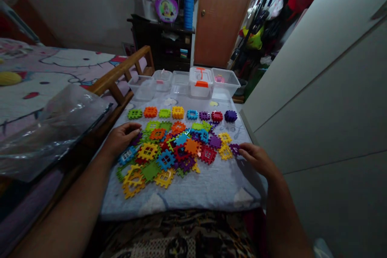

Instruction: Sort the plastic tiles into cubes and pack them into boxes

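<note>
A loose pile of plastic tiles (169,153) in many colours is seen spread on a cloth-covered table (211,189), with two bare hands laid at its edges. The left hand (122,139) is rested palm down at the pile's left edge. Its grip is loose and spread with nothing closed in it, and the fingertips touch tiles at the side of the heap. The right hand (256,157) is placed at the pile's right edge, its fingertips set against a purple tile (234,149) that lies flat on the cloth just beside a yellow tile (225,152). Whether that grip is pinched on the tile or merely laid on it cannot be told. Beyond the pile, a row of sorted stacks (181,113) is lined up by colour across the table: green, orange, green, yellow, blue, purple, red, purple. Behind the row, clear plastic containers (225,82) are ranged along the far edge, one fitted with an orange latch. To the left, a bed (45,72) with a cartoon-print sheet and a crumpled clear plastic bag (60,125) are seen. A brown door (223,16) is shown shut at the back.
</note>
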### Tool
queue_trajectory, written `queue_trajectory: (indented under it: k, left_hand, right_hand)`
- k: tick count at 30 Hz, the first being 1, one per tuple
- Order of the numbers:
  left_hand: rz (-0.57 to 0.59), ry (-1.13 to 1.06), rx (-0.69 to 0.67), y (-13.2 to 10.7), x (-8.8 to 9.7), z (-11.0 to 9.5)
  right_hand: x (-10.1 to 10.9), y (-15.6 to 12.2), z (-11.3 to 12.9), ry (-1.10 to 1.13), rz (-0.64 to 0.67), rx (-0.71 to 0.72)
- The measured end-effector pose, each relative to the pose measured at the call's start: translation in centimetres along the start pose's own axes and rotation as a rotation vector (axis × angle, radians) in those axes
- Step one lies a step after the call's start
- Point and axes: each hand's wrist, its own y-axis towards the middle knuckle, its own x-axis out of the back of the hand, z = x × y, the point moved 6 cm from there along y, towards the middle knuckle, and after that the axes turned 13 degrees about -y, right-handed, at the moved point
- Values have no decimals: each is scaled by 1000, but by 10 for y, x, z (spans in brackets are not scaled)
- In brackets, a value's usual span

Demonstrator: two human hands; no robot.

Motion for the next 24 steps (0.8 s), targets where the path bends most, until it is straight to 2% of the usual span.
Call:
queue_trajectory:
  k: [5, 10, 17, 21, 24]
  left_hand:
    - [16, -3, -4, 1, 0, 2]
    - [7, 0, -6, 2, 1, 6]
    - [-10, -17, 25, 0, 0, 1]
    - [-10, -11, 4, 0, 2, 2]
    - [1, -1, -15, 1, 2, 4]
  right_hand:
    - [-8, 10, -13, -31, -85, -66]
    - [-14, 11, -25, -247, -242, -97]
    - [-22, 6, -26, -367, -100, -22]
    - [-12, 12, -15, -357, -144, -6]
    - [-7, 24, 12, -316, -158, 92]
